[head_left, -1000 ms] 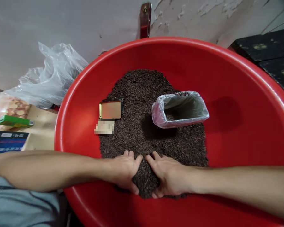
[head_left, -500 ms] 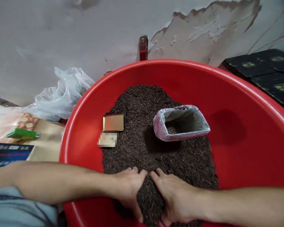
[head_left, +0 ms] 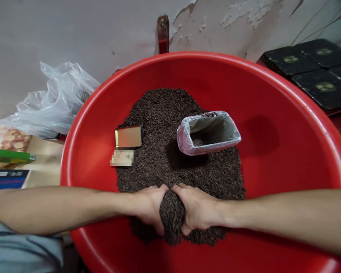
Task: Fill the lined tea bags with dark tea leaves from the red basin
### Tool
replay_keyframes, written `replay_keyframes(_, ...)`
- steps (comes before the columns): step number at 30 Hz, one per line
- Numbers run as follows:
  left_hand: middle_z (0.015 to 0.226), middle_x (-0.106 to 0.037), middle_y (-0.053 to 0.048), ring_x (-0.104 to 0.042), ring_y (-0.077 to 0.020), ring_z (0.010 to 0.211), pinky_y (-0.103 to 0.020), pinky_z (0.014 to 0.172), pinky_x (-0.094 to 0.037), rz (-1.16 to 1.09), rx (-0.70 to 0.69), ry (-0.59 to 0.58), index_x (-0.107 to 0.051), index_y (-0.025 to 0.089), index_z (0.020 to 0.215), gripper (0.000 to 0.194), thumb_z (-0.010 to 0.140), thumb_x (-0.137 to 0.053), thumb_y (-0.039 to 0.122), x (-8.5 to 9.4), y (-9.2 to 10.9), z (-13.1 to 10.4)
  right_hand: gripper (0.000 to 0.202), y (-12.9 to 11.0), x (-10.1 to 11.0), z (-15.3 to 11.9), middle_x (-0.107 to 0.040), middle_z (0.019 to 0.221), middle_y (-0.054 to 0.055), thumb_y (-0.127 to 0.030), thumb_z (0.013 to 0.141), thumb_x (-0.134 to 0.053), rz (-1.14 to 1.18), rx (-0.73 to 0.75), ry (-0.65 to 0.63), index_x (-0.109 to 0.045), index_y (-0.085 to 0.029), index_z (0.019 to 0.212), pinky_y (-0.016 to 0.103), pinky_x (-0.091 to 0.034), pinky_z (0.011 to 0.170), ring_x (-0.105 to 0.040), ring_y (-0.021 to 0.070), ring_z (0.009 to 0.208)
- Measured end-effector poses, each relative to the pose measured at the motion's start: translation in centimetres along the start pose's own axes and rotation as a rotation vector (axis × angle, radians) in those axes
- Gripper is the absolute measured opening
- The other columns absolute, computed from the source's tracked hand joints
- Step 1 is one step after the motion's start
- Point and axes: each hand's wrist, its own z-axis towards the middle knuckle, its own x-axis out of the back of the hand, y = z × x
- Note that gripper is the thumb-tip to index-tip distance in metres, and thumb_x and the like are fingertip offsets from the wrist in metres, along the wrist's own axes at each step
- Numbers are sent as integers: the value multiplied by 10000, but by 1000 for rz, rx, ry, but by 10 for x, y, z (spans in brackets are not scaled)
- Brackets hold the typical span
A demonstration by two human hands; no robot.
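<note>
A wide red basin (head_left: pixel 287 159) holds a broad heap of dark brown slender bits (head_left: pixel 156 113) that look like loose tea leaves. Low on the heap, my left hand (head_left: pixel 149 206) and my right hand (head_left: pixel 197 208) are cupped towards each other. Between the palms they squeeze a mound of these bits, fingers partly sunk in the heap and thumbs at the near side. Beyond my right hand, an open box lined with clear plastic (head_left: pixel 182 140) rests tilted on the heap, some bits inside it. A shallow gold-coloured tin (head_left: pixel 129 136) lies beyond my left hand.
A pale blurred card (head_left: pixel 122 157) is beside the tin. Left of the basin are a crumpled clear plastic bag (head_left: pixel 57 102), a green box (head_left: pixel 10 156) and a dark blue printed box (head_left: pixel 8 180). Black tins (head_left: pixel 324 87) stand right, against a peeling wall (head_left: pixel 74 30).
Both hands have drawn closer together and gathered the dark brown bits into a narrower, higher mound between them. The view has shifted, so the basin's near side shows more.
</note>
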Motion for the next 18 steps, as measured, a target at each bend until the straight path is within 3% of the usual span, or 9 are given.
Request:
replay_keyframes(6,1272,-721,-99,-738,-289,1085,-308,849,-622,-43,12,37,-535,196,1358,955,498,-905,382,18,5,-13,833,-2,10,2,-727,1233,127,-305,491,-965,45,51,97,-687,-152,1262,393,-575,966,-714,324,1088)
replay_keyframes(9,1231,-731,-103,-743,-267,986,-282,726,-596,6,5,63,-532,182,1341,892,543,-877,378,27,6,-20,800,-6,15,2,-743,1210,117,-319,512,-942,24,54,132,-676,-171,1252,382,-579,917,-719,319,1057)
replay_keyframes(12,1223,-728,-116,-736,-263,953,-284,700,-570,54,20,81,-534,171,1318,862,556,-874,385,33,7,-29,782,-14,20,0,-745,1204,123,-309,517,-932,16,73,153,-668,-162,1238,374,-583,871,-726,307,1016)
replay_keyframes(18,1182,-735,-101,-725,-274,937,-305,710,-553,77,-5,297,-512,190,1353,868,573,-854,360,53,14,-66,712,-35,45,-24,-760,1134,94,-223,554,-909,36,168,349,-653,-168,1216,357,-581,814,-729,270,955)
